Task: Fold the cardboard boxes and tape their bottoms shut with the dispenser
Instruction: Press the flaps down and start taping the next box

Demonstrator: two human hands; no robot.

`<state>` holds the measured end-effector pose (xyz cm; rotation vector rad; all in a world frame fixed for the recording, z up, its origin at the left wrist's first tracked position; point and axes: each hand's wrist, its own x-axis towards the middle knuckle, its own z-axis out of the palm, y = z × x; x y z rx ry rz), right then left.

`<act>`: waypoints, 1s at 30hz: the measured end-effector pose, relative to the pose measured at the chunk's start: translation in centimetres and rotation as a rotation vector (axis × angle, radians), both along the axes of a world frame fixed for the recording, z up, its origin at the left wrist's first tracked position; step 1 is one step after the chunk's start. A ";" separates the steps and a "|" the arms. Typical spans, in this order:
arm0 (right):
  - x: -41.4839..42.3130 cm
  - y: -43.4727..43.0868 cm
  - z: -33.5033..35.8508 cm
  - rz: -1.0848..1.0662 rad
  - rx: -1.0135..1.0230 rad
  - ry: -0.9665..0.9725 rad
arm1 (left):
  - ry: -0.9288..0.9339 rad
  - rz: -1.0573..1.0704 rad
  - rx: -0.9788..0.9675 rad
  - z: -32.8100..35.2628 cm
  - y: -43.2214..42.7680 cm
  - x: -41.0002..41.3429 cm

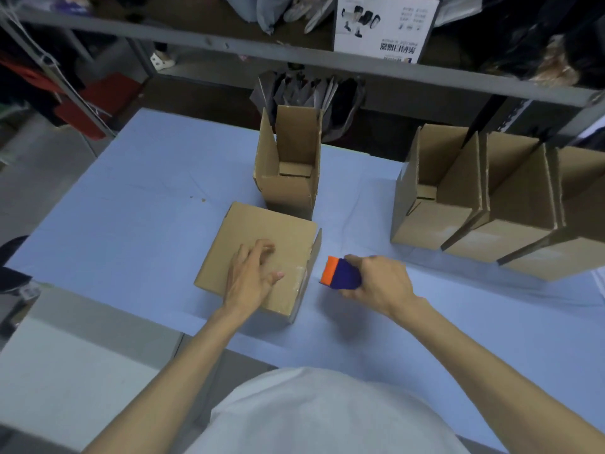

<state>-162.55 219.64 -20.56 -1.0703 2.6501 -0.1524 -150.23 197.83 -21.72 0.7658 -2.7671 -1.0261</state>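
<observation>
- Head view: a light blue table [137,198] fills the middle of the picture, and the landmark on it is the cardboard box [258,257] lying bottom-up near the front edge
- The left hand [250,278] rests flat on top of that box, fingers spread and apart, palm pressing on the near right part of the upturned bottom; it grips nothing
- A strip of clear tape [299,276] shows as a glossy patch on the box's right edge, running over the corner just beside the left thumb
- The right hand [379,283] is just right of the box, off its surface, closed around the tape dispenser [342,273]
- The dispenser is dark blue with an orange front end; that orange end points toward the box's right side and sits close to it, but whether it touches the cardboard cannot be told
- Directly behind the box stands an open box [288,168], upright, flaps raised, its mouth facing up
- Well to the right of the box, a row of open boxes [491,204] stands side by side with flaps up, touching one another
- Behind the table, farther back from the box, a grey metal shelf rail [294,57] crosses the picture, with a white printed carton [386,24] on the shelf above it
- At the bottom, nearest the camera, the person's white shirt [320,417] and both bare forearms reach toward the box
</observation>
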 end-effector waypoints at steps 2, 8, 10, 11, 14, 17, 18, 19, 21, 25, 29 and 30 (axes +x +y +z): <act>-0.5 1.1 0.8 -0.052 -0.078 -0.004 | 0.032 -0.186 -0.085 0.1 1.4 0.3; 0.5 3.2 0.4 -0.198 -0.210 -0.049 | -0.126 -0.349 -0.354 -0.5 3.9 -0.2; 0.7 3.5 0.2 -0.242 -0.244 -0.084 | -0.228 -0.383 -0.467 -0.5 4.3 -0.9; 0.7 3.6 0.3 -0.255 -0.267 -0.095 | -0.281 -0.405 -0.519 -0.6 4.5 -1.3; 0.9 4.2 0.9 -0.247 -0.346 -0.112 | -0.361 -0.435 -0.472 -0.3 4.5 -1.9; 1.2 4.9 2.0 -0.215 -0.497 -0.149 | -0.132 -0.157 0.056 1.4 4.2 -2.4; 1.4 5.0 2.4 -0.196 -0.543 -0.164 | -0.063 -0.026 0.311 2.3 4.2 -2.8; 1.5 5.1 2.7 -0.179 -0.582 -0.177 | -0.067 0.049 0.551 3.2 4.3 -3.4; 1.8 5.0 3.2 -0.145 -0.639 -0.196 | -0.169 0.019 0.844 4.7 4.6 -4.3; 1.8 4.7 4.3 -0.100 -0.711 -0.200 | -0.168 -0.024 1.081 5.6 5.1 -4.5; 1.9 4.7 4.8 -0.087 -0.709 -0.181 | -0.214 -0.001 1.195 5.8 4.8 -4.6; 1.9 4.8 4.8 -0.088 -0.701 -0.180 | -0.229 -0.011 1.179 5.8 4.7 -4.6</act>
